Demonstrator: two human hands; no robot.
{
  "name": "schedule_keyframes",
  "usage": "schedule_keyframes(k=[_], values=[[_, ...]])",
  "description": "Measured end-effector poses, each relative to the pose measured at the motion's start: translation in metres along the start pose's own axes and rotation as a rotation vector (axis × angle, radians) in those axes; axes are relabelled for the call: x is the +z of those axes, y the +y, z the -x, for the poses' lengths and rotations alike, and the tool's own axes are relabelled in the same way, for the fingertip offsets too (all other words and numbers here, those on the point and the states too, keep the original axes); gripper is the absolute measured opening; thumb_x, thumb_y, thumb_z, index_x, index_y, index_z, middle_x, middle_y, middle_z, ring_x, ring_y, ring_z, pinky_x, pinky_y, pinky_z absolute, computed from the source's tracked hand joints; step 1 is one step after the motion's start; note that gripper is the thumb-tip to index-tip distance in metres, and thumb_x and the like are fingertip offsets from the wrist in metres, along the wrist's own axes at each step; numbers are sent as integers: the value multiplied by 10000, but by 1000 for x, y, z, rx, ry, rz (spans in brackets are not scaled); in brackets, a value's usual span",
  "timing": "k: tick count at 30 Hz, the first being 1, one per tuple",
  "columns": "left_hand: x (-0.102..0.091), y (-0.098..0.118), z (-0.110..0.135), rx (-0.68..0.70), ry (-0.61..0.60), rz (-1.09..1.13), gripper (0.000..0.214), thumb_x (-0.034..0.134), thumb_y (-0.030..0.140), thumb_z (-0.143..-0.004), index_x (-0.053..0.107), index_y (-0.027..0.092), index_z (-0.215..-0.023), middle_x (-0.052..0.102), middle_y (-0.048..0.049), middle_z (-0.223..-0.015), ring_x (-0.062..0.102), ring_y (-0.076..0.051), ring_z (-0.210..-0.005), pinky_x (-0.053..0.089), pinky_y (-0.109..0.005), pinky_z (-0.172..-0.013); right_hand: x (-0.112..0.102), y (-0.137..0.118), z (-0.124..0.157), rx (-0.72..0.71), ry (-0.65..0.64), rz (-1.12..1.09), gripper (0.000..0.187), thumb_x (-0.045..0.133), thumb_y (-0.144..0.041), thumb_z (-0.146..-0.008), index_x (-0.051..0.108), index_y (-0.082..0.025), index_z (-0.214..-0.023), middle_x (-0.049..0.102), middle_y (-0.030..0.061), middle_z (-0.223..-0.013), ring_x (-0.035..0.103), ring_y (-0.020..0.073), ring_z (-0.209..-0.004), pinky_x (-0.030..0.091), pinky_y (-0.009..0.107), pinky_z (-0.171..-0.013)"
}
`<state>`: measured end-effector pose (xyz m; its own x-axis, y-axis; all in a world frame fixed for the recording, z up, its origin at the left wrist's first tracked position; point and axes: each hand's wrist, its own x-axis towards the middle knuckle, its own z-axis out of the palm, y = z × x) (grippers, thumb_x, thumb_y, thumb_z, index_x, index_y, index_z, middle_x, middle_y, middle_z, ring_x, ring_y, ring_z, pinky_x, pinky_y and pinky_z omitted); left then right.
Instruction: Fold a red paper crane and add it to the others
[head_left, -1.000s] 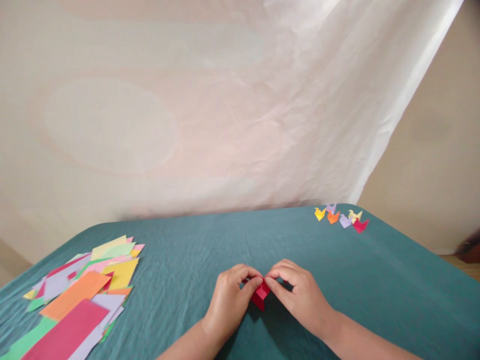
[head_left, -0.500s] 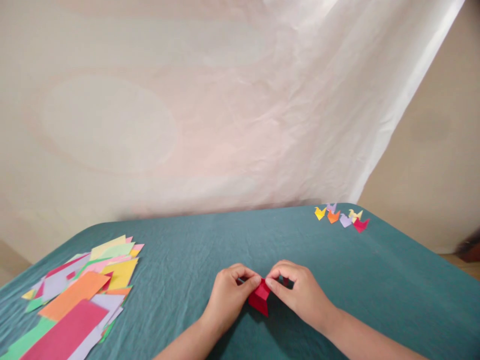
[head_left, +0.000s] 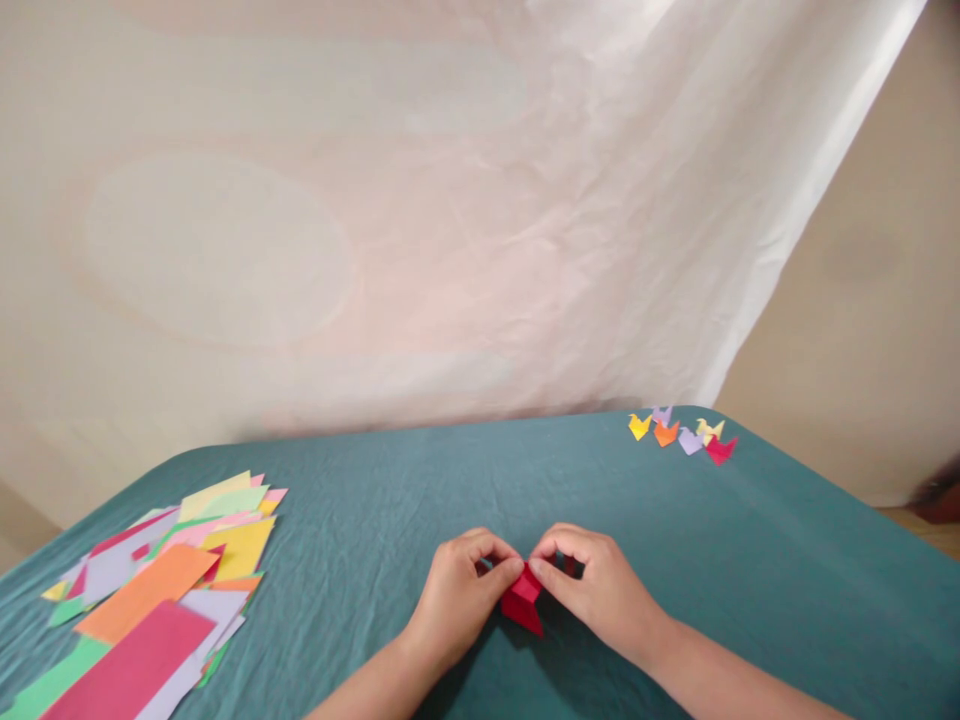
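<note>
A small folded red paper piece [head_left: 523, 603] is pinched between both hands just above the teal tablecloth [head_left: 375, 520], near the front middle. My left hand [head_left: 457, 595] grips its left side with thumb and fingers curled closed. My right hand [head_left: 596, 590] pinches its right side, fingers curled too. The fingertips of both hands meet at the top of the paper, and its lower corner points down toward me. Part of the paper is hidden behind the fingers.
A loose pile of coloured paper sheets [head_left: 150, 590] lies at the left front of the table. Several small folded paper figures [head_left: 682, 432] sit at the far right corner. A creased white backdrop [head_left: 420, 220] hangs behind the table.
Both hands stay pinched on the red paper and have barely shifted. The paper's lower corner has swung slightly right and down.
</note>
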<state>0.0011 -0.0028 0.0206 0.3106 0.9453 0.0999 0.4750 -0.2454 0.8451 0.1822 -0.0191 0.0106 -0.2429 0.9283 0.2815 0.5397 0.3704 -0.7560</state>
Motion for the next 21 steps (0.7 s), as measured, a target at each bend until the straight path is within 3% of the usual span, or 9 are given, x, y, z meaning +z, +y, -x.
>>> schedule_keyframes(k=[6,16,21], values=[[0,0,1,-16,-21,-35,182,560,191,-769,705,166,-662,684,-32,-689,607,-169,-673,419,-253,-632,0,0,-1,30,-12,-42,189,587,-180,-832,663,-179,-659,633,-9,-660,566,122,-645,390,218,-614],[-4,-6,-2,-30,-59,-30,174,531,178,-756,689,155,-688,682,-22,-706,612,-157,-683,436,-232,-627,-1,6,-2,96,-54,-83,132,596,-187,-809,689,-186,-716,674,-5,-706,582,126,-655,396,213,-601],[-7,-4,-2,57,-95,-107,158,551,199,-764,701,179,-719,676,-13,-728,603,-148,-702,429,-231,-661,-1,3,-2,95,-57,-67,140,599,-184,-801,689,-179,-695,668,1,-690,580,130,-652,398,220,-600]])
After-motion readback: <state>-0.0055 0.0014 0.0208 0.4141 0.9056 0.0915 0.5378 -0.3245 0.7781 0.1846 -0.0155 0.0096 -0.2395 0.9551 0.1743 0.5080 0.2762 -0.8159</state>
